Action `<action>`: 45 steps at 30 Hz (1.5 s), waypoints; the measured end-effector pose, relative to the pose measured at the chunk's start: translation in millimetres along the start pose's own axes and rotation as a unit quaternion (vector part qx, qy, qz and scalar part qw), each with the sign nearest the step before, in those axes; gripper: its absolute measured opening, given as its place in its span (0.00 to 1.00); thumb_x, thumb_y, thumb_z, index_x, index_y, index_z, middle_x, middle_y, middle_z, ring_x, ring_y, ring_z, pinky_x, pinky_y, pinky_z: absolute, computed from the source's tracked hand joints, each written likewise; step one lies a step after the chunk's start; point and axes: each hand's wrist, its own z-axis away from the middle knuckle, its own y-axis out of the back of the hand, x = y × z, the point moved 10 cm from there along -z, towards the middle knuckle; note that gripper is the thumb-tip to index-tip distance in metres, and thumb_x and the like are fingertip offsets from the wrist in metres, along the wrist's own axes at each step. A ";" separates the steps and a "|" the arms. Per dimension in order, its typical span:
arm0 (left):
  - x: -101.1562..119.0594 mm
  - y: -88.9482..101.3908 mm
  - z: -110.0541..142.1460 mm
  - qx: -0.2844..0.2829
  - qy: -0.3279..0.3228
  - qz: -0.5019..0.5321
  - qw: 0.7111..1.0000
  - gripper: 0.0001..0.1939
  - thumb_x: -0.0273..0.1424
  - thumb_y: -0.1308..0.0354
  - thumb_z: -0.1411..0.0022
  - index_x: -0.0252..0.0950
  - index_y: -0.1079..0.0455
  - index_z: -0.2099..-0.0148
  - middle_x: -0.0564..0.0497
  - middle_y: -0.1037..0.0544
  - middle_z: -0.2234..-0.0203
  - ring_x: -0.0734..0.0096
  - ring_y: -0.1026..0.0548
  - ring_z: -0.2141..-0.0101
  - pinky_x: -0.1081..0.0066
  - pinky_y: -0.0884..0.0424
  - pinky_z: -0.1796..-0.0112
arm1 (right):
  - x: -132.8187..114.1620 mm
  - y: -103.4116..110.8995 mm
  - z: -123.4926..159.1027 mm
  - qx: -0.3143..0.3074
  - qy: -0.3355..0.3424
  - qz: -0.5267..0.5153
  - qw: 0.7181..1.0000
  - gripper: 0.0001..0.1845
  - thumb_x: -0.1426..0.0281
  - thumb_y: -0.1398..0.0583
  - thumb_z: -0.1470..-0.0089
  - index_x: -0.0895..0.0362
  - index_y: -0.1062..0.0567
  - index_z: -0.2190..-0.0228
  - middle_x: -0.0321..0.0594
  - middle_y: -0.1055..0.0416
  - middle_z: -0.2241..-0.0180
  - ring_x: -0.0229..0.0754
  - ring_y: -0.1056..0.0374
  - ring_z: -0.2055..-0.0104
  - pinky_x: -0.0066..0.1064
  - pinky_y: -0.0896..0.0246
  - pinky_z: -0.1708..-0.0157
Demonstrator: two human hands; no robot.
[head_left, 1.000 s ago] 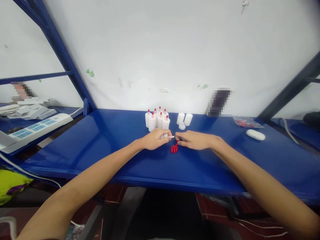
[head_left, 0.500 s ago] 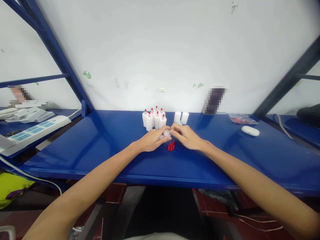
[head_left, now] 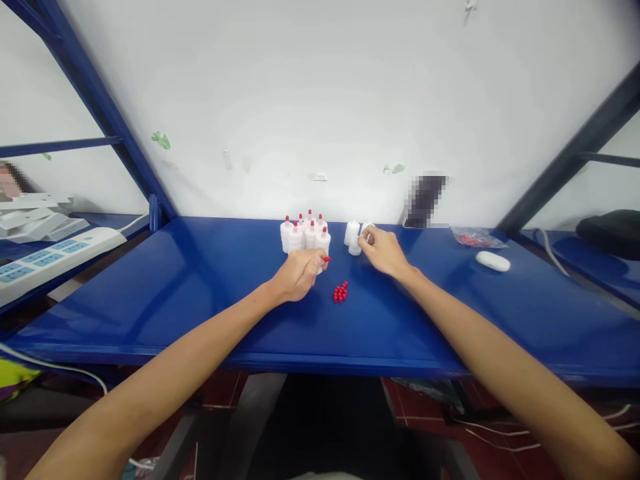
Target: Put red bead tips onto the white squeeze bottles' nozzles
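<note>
My left hand (head_left: 299, 273) is closed round a small white bottle with a red cap, the cap tip showing at its thumb side, just in front of a cluster of several red-capped white bottles (head_left: 303, 235). My right hand (head_left: 379, 249) has reached back to the uncapped white bottles (head_left: 352, 233) and its fingers pinch one of them, mostly hidden by the hand. A small heap of red caps (head_left: 341, 292) lies on the blue table (head_left: 200, 293) between my two hands.
A white oval object (head_left: 493, 261) and a clear bag of red caps (head_left: 473, 237) lie at the right. A white power strip (head_left: 45, 259) and stacked white boxes (head_left: 30, 217) sit on the left shelf. Blue frame struts slant up both sides; the white wall stands behind.
My hands were together pressing a red cap onto a bottle. They have parted: the left keeps the capped bottle near the cluster, the right has moved back to the uncapped bottles.
</note>
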 end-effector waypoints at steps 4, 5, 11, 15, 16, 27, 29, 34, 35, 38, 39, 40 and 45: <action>-4.3 10.4 0.2 0.014 0.008 -0.034 0.999 0.16 0.35 0.61 0.32 0.35 0.37 0.66 0.54 0.33 0.80 0.73 0.35 0.77 0.71 0.38 0.71 | 2.1 -5.3 -1.0 -0.011 -0.005 0.015 1.000 0.11 0.61 0.46 0.43 0.55 0.28 0.66 0.40 0.27 0.73 0.43 0.34 0.71 0.31 0.47 0.68; -4.9 12.7 -0.1 0.018 0.008 -0.049 0.999 0.14 0.33 0.59 0.33 0.35 0.36 0.65 0.54 0.33 0.79 0.73 0.36 0.77 0.71 0.38 0.70 | 3.2 -4.6 -1.0 -0.008 -0.008 0.016 1.000 0.12 0.61 0.46 0.42 0.55 0.28 0.66 0.40 0.26 0.73 0.43 0.34 0.71 0.31 0.47 0.68; -0.7 11.0 -2.4 -0.004 -0.009 -0.100 0.995 0.12 0.34 0.55 0.32 0.34 0.33 0.56 0.48 0.24 0.65 0.67 0.27 0.65 0.68 0.32 0.60 | 7.3 -9.7 1.8 -0.031 -0.030 0.023 0.999 0.15 0.60 0.47 0.42 0.55 0.24 0.64 0.43 0.25 0.71 0.45 0.32 0.68 0.32 0.47 0.69; -5.3 0.9 -2.6 -0.038 0.005 -0.100 0.994 0.17 0.38 0.52 0.31 0.35 0.33 0.46 0.45 0.23 0.52 0.63 0.25 0.54 0.65 0.32 0.51 | -0.9 -11.9 1.8 -0.041 0.005 -0.002 0.999 0.16 0.63 0.46 0.43 0.54 0.22 0.60 0.40 0.26 0.71 0.44 0.33 0.69 0.32 0.47 0.68; -7.8 -4.0 -2.3 -0.056 0.013 -0.102 0.993 0.18 0.39 0.52 0.31 0.36 0.33 0.45 0.45 0.23 0.51 0.62 0.26 0.52 0.65 0.32 0.50 | -1.3 -6.8 1.7 -0.024 0.009 -0.013 1.000 0.16 0.64 0.47 0.44 0.55 0.22 0.60 0.39 0.26 0.73 0.44 0.34 0.70 0.32 0.47 0.68; -15.6 -16.3 0.4 -0.106 0.052 -0.114 0.986 0.15 0.39 0.50 0.32 0.37 0.33 0.48 0.48 0.23 0.61 0.66 0.26 0.64 0.69 0.31 0.60 | -86.2 -14.2 55.4 -0.163 0.218 -0.160 0.949 0.18 0.53 0.48 0.37 0.55 0.30 0.64 0.34 0.34 0.75 0.38 0.42 0.74 0.30 0.48 0.70; -13.5 -17.4 0.8 -0.111 0.034 -0.110 0.987 0.13 0.37 0.51 0.32 0.37 0.33 0.50 0.49 0.23 0.62 0.68 0.27 0.66 0.70 0.32 0.62 | -97.9 -15.9 61.2 -0.159 0.241 -0.146 0.946 0.19 0.54 0.51 0.35 0.55 0.33 0.67 0.36 0.34 0.71 0.38 0.41 0.71 0.31 0.48 0.67; -10.1 -17.5 0.6 -0.110 -0.020 -0.208 0.972 0.15 0.31 0.51 0.35 0.39 0.32 0.47 0.49 0.24 0.62 0.69 0.28 0.66 0.73 0.36 0.66 | -82.7 -18.3 52.9 -0.168 0.177 -0.225 0.943 0.23 0.53 0.56 0.34 0.54 0.42 0.75 0.32 0.44 0.77 0.37 0.47 0.74 0.30 0.50 0.70; -9.9 -17.1 0.7 -0.109 -0.024 -0.222 0.969 0.17 0.30 0.52 0.35 0.40 0.33 0.46 0.49 0.24 0.61 0.68 0.27 0.65 0.73 0.36 0.66 | -76.3 -18.7 50.2 -0.175 0.157 -0.244 0.941 0.23 0.54 0.57 0.33 0.54 0.44 0.76 0.32 0.47 0.78 0.36 0.49 0.75 0.30 0.51 0.71; -8.8 -14.1 0.8 -0.101 -0.016 -0.208 0.973 0.16 0.33 0.52 0.33 0.40 0.32 0.45 0.49 0.22 0.58 0.68 0.26 0.63 0.72 0.35 0.64 | -67.5 -21.5 48.0 -0.218 0.164 -0.195 0.942 0.19 0.60 0.56 0.34 0.54 0.44 0.75 0.32 0.45 0.77 0.36 0.49 0.74 0.30 0.52 0.70; -8.2 -14.2 0.9 -0.102 -0.010 -0.198 0.975 0.16 0.34 0.52 0.33 0.39 0.32 0.46 0.49 0.22 0.58 0.67 0.26 0.63 0.72 0.35 0.63 | -66.3 -23.3 49.1 -0.237 0.178 -0.151 0.943 0.16 0.63 0.54 0.35 0.54 0.42 0.75 0.33 0.43 0.76 0.37 0.47 0.73 0.31 0.52 0.69; -7.4 -15.0 0.9 -0.106 -0.006 -0.193 0.975 0.16 0.35 0.52 0.32 0.39 0.32 0.46 0.49 0.22 0.59 0.67 0.26 0.64 0.72 0.36 0.64 | -65.3 -25.5 50.8 -0.258 0.191 -0.107 0.941 0.14 0.66 0.53 0.37 0.55 0.40 0.74 0.33 0.40 0.75 0.37 0.45 0.72 0.31 0.51 0.68; -5.6 -19.9 -0.9 -0.127 0.019 -0.170 0.977 0.17 0.39 0.54 0.30 0.38 0.30 0.49 0.51 0.22 0.66 0.69 0.29 0.69 0.71 0.37 0.66 | -60.3 -31.8 58.1 -0.328 0.198 -0.032 0.923 0.05 0.68 0.45 0.44 0.56 0.32 0.70 0.34 0.33 0.75 0.37 0.40 0.73 0.30 0.52 0.71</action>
